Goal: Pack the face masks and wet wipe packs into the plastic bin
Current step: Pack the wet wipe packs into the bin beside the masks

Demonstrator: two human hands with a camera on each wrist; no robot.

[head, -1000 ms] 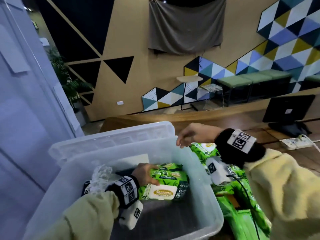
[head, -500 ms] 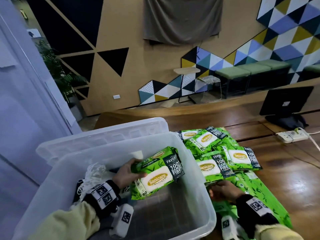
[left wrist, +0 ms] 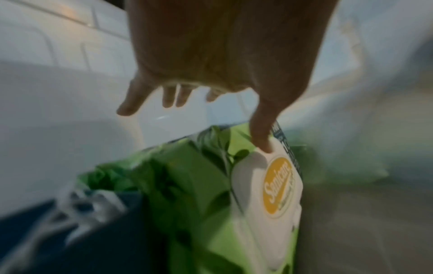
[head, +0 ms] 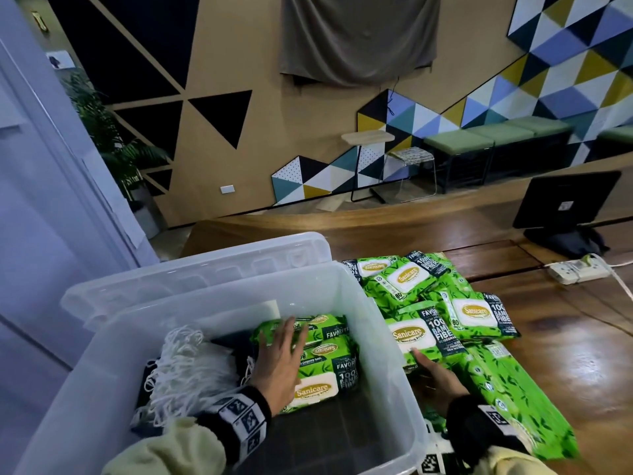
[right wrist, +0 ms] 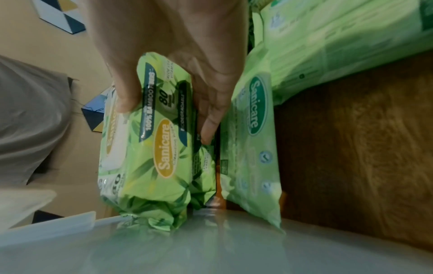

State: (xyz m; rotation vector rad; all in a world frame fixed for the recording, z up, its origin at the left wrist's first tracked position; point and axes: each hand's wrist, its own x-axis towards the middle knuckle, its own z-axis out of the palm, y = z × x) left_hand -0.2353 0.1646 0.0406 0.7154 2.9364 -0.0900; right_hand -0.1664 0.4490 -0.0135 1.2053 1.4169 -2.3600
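Note:
A clear plastic bin (head: 222,293) stands at the lower left. Inside it lie dark face masks (head: 185,371) with white ear loops and a stack of green wet wipe packs (head: 318,371) (left wrist: 257,204). My left hand (head: 284,341) (left wrist: 211,55) lies on that stack with its fingers spread and straight, the thumb touching a white lid. Just outside the bin's right wall, my right hand (head: 435,375) (right wrist: 168,46) pinches one wet wipe pack (head: 416,337) (right wrist: 161,129) on the table, thumb on one face and fingers on the other.
The bin's lid (head: 195,269) lies behind the bin. More green packs (head: 472,313) are piled on the wooden table (head: 565,354), with a long green multi-pack (head: 520,406) beside my right arm. A monitor (head: 565,200) and a power strip (head: 575,272) sit at the far right.
My left hand has laid its pack onto the stack in the bin and let go, fingers now flat on it. My right hand has slid forward and taken hold of a pack beside the bin.

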